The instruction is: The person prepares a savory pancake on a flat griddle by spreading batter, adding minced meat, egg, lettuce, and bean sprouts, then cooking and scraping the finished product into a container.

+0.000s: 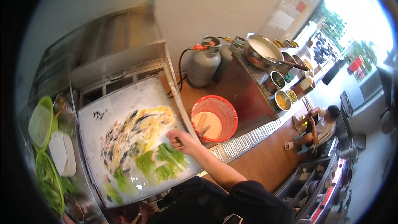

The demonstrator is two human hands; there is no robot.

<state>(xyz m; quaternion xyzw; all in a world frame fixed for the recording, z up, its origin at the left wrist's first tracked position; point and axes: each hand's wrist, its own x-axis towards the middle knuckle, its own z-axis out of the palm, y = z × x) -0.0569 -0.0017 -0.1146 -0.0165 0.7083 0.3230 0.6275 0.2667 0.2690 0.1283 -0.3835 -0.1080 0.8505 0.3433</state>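
Observation:
My right hand [182, 141], its fingers curled, is over the right part of a wide flat metal tray [149, 90]; whether it holds something small cannot be told. On the tray lies a pale wet layer with yellow egg [161, 112], minced meat [116, 129] and dark bits. Lettuce leaves [169, 157] lie along the near side, just below my right hand. A bit of skin at the bottom left rim, beside a green basket of leafy greens [46, 180], may be my left hand [67, 219]; its fingers cannot be made out.
A red bucket [231, 109] of pale batter with a ladle stands on the floor right of the metal steamer cabinet [124, 56]. Gas cylinders [203, 67] stand behind. A counter holds a large pan [262, 53] and bowls of food. Further right, a person [320, 127] sits low.

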